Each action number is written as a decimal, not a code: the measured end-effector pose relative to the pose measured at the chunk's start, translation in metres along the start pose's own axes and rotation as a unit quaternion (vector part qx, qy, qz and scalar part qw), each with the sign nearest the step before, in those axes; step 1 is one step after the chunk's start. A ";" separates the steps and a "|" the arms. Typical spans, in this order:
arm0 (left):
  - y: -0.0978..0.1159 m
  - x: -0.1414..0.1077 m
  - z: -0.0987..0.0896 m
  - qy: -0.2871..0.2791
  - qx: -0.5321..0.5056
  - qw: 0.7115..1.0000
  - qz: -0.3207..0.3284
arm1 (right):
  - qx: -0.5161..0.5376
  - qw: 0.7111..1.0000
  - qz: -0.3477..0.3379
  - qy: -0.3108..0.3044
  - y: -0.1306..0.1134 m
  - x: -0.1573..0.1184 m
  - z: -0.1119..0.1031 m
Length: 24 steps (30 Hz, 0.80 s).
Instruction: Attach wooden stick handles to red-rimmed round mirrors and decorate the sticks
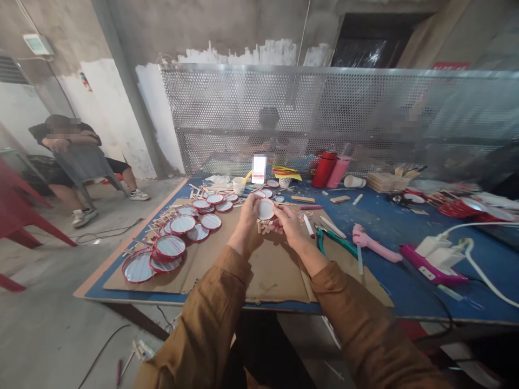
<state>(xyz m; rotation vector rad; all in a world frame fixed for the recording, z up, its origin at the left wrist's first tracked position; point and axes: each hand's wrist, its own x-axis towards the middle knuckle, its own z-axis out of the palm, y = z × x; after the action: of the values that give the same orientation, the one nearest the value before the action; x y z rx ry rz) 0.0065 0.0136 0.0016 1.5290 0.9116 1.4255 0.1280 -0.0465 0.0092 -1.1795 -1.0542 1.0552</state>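
a round disc with a white face and a thin red rim [266, 209] is grasped between the left hand [249, 213] and the right hand [288, 224], its edge pinched by the fingers of both, so neither hand is released. the disc is held just above a sheet of brown corrugated cardboard [243, 275], near the front of a blue-topped counter [385, 254]. being round, it shows no long axis; its white face is tilted up and turned back toward the head camera.

short pale wooden sticks [263, 227] are scattered just below the hands. to the left of the left hand, many similar red-rimmed round discs [170, 246] are laid out on the cardboard, some overlapping, with wooden sticks fanned around them. nearest the right hand, a pair of green-handled pliers [330, 240] is laid on the cardboard, and a pink hot-glue gun [373, 243] is seen just beyond it. a magenta power strip [432, 267] with a white charger plugged in is placed further right.

a red flask [323, 169] and a pink tumbler [338, 170] are stood near the far edge, in front of a perforated metal screen [324, 108]. a seated person [68, 156] is seen past the counter's left side, beside a red plastic chair [20, 205].
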 end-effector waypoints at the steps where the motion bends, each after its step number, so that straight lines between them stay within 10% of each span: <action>1: 0.000 -0.001 0.002 -0.025 0.008 1.000 -0.001 | -0.028 1.000 -0.012 0.004 0.001 0.001 -0.002; 14: -0.012 -0.005 0.004 -0.202 0.030 0.979 0.024 | -0.063 0.981 -0.070 0.168 0.007 0.022 -0.026; 24: -0.021 -0.002 0.008 -0.212 -0.035 0.976 0.034 | -0.017 0.990 -0.057 0.129 0.009 0.024 -0.026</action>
<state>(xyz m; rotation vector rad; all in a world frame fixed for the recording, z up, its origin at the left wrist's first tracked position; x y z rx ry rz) 0.0150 0.0194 -0.0185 1.7343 0.5488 1.1009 0.1570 -0.0269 -0.0007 -1.2321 -0.9261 0.7744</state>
